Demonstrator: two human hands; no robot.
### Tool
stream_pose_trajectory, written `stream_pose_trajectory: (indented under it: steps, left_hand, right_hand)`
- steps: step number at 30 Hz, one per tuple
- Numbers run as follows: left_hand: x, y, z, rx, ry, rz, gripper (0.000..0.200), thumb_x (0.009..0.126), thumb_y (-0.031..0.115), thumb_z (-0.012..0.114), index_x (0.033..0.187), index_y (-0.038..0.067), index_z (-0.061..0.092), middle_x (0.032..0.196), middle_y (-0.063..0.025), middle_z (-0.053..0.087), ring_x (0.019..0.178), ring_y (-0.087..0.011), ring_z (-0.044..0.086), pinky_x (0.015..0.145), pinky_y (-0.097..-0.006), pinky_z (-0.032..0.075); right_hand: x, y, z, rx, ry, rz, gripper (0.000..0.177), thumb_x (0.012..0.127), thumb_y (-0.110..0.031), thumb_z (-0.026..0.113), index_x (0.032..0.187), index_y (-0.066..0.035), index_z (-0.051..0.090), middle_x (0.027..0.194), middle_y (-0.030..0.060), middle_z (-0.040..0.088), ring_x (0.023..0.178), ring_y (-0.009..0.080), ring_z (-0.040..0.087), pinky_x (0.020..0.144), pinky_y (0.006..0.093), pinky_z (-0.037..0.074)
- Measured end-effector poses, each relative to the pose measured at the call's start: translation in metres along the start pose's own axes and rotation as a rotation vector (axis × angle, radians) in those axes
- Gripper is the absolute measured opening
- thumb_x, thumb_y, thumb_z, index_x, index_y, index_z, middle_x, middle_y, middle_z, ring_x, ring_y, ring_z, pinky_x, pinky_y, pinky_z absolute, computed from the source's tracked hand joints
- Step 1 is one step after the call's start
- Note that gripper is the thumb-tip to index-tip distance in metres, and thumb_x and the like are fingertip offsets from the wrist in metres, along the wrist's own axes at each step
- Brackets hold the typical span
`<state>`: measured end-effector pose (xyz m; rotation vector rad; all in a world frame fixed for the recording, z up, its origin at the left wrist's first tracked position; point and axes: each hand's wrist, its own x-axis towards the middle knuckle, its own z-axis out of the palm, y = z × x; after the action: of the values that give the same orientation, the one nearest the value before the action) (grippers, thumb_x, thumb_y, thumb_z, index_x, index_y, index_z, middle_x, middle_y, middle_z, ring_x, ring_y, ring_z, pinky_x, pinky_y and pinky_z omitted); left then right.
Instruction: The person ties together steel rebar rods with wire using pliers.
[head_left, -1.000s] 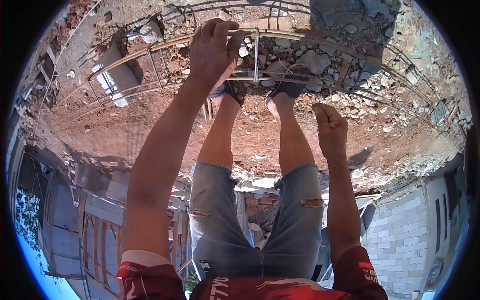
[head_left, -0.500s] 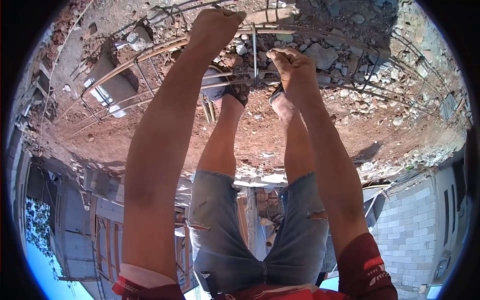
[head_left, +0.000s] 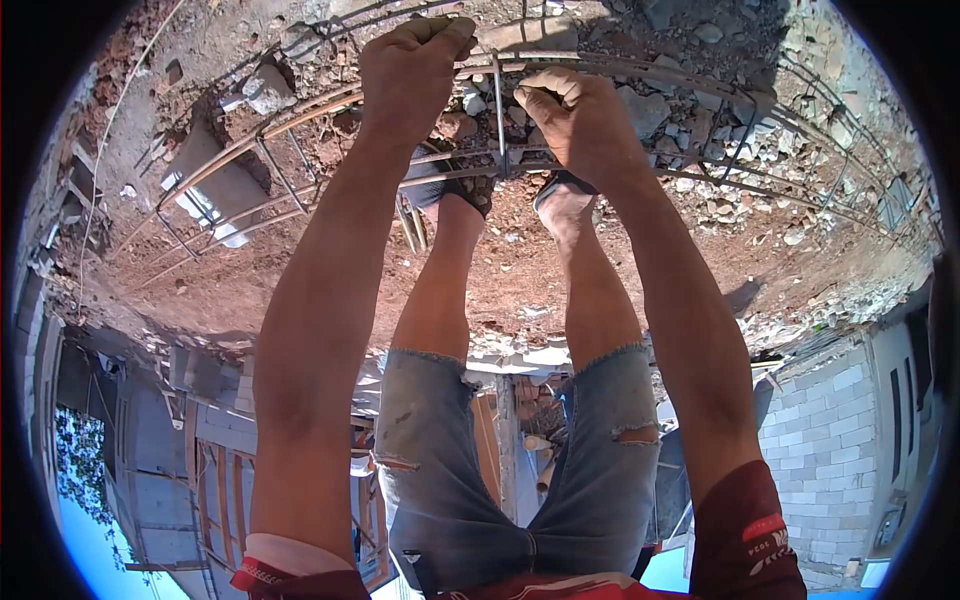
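Red/white-print shirt (head_left: 748, 530), faded blue denim shorts (head_left: 425, 490)

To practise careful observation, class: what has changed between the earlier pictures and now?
The right hand has swung forward and inward, near the metal frame's middle crosspiece. The left hand has shifted slightly forward, reaching beyond the upper bars; any grip is unclear. The feet and frame look about unchanged.
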<state>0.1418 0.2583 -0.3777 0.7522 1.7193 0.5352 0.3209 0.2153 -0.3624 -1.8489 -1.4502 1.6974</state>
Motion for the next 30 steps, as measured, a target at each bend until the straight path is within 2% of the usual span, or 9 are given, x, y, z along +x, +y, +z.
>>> stream_pose_trajectory:
  steps: [7,9,14,19,20,23,25,27,30]
  left_hand:
    - [-0.018,0.000,-0.018,0.033,-0.172,0.025,0.026,0.078,0.019,0.075,0.101,0.008,0.073,0.079,-0.0008,0.070,0.070,-0.0078,0.060,0.067,-0.0258,0.049]
    - [-0.007,-0.008,-0.025,0.617,-0.234,1.149,0.035,0.069,0.012,0.078,0.103,0.011,0.070,0.090,-0.0012,0.070,0.080,-0.0154,0.063,0.078,-0.0326,0.048]
    - [-0.012,0.011,-0.025,1.223,-0.421,1.467,0.040,0.069,0.028,0.072,0.109,0.019,0.069,0.121,0.0003,0.062,0.121,-0.0214,0.053,0.111,-0.0394,0.035]
    - [-0.003,0.035,-0.017,1.305,-0.496,1.244,0.027,0.087,0.028,0.062,0.112,0.018,0.066,0.117,-0.0038,0.063,0.110,-0.0230,0.060,0.093,-0.0320,0.052]
    - [-0.003,0.043,-0.014,1.239,-0.549,1.017,0.029,0.086,0.033,0.065,0.111,0.017,0.067,0.107,-0.0056,0.067,0.109,-0.0235,0.061,0.097,-0.0362,0.050]
    - [0.041,-0.005,-0.014,0.435,-0.695,0.909,0.024,0.084,0.027,0.071,0.096,0.007,0.067,0.086,-0.0117,0.068,0.076,-0.0231,0.068,0.067,-0.0330,0.056]
    - [0.042,0.007,-0.018,0.465,-0.725,0.689,0.024,0.084,0.025,0.071,0.100,0.008,0.066,0.090,-0.0109,0.068,0.079,-0.0231,0.068,0.069,-0.0329,0.056]
    - [0.042,0.013,-0.016,0.500,-0.731,0.557,0.024,0.083,0.023,0.071,0.103,0.010,0.065,0.093,-0.0102,0.067,0.082,-0.0231,0.067,0.071,-0.0328,0.056]
    - [0.042,0.015,-0.012,0.499,-0.725,0.472,0.027,0.083,0.021,0.070,0.108,0.013,0.064,0.098,-0.0091,0.066,0.086,-0.0231,0.067,0.075,-0.0327,0.056]
  right_hand:
    - [0.029,-0.046,-0.040,-0.617,-0.204,-0.227,0.014,0.084,-0.010,0.058,0.092,-0.003,0.068,0.078,0.0207,0.065,0.072,0.0320,0.066,0.066,0.0390,0.052]
    - [0.042,-0.073,-0.051,-0.663,-0.213,-0.381,0.015,0.085,-0.013,0.058,0.093,-0.003,0.067,0.080,0.0193,0.065,0.075,0.0306,0.065,0.068,0.0385,0.052]
    - [0.025,-0.157,-0.040,-0.766,-0.300,-1.007,0.019,0.087,-0.018,0.057,0.095,-0.004,0.067,0.085,0.0159,0.065,0.083,0.0272,0.064,0.075,0.0373,0.051]
    - [0.050,-0.150,-0.041,-0.909,0.065,-0.887,0.023,0.089,-0.023,0.056,0.097,-0.004,0.066,0.090,0.0125,0.065,0.091,0.0238,0.063,0.082,0.0360,0.050]
    - [0.054,-0.137,-0.044,-0.931,0.093,-0.749,0.024,0.090,-0.024,0.055,0.098,-0.004,0.066,0.091,0.0118,0.065,0.093,0.0231,0.062,0.083,0.0358,0.050]
    - [0.038,-0.086,-0.042,-0.853,-0.157,-0.171,0.039,0.096,-0.043,0.053,0.106,-0.007,0.068,0.093,0.0026,0.068,0.094,0.0126,0.065,0.084,0.0316,0.053]
    - [0.037,-0.061,-0.040,-0.406,-0.338,0.018,0.023,0.087,-0.015,0.065,0.106,-0.002,0.066,0.080,0.0132,0.068,0.070,0.0187,0.066,0.060,0.0328,0.051]
    - [0.039,-0.077,-0.034,-0.185,-0.314,0.181,0.025,0.087,-0.015,0.065,0.108,-0.001,0.066,0.078,0.0163,0.068,0.069,0.0214,0.066,0.060,0.0334,0.051]
    - [0.069,-0.085,-0.041,-0.991,-0.412,0.108,0.012,0.083,-0.007,0.058,0.086,0.001,0.065,0.088,0.0236,0.064,0.087,0.0330,0.063,0.076,0.0404,0.052]
